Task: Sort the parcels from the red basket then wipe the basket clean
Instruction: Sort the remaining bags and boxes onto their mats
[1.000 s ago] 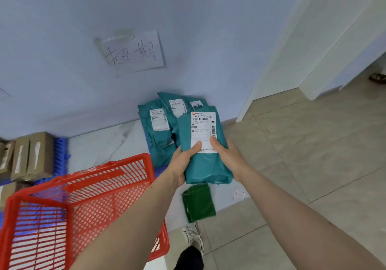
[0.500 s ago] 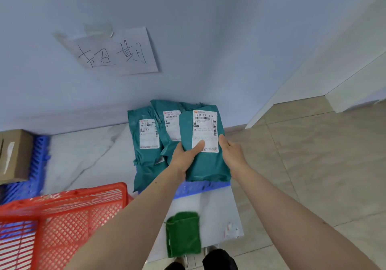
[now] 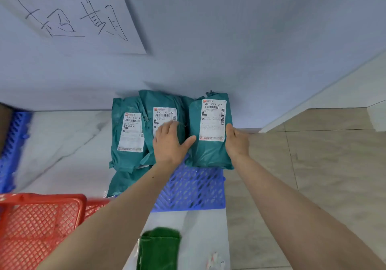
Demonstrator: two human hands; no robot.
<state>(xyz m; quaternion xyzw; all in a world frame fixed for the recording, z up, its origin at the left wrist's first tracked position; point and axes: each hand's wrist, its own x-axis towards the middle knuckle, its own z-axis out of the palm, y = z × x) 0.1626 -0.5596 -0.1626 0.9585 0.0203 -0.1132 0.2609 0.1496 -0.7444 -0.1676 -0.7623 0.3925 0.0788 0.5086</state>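
Three teal parcels with white labels lean against the wall on a blue pallet (image 3: 192, 190). My right hand (image 3: 236, 142) grips the right edge of the rightmost teal parcel (image 3: 208, 154). My left hand (image 3: 169, 142) lies flat with spread fingers on the middle parcel (image 3: 163, 102), its thumb touching the rightmost parcel's left side. The left parcel (image 3: 127, 131) stands beside them, and another teal parcel (image 3: 125, 182) lies lower, partly under my left forearm. The red mesh basket (image 3: 41, 228) sits at the bottom left, with no parcels in its visible part.
A folded green cloth (image 3: 158, 249) lies on the white floor slab near my feet. A handwritten paper sign (image 3: 69, 17) is taped to the blue wall. A second blue pallet (image 3: 12, 144) is at the far left. Beige floor tiles spread to the right.
I have moved closer and carried the parcel forward and right, setting it upright against the wall beside the others. My left fingers shifted off it onto the middle parcel.
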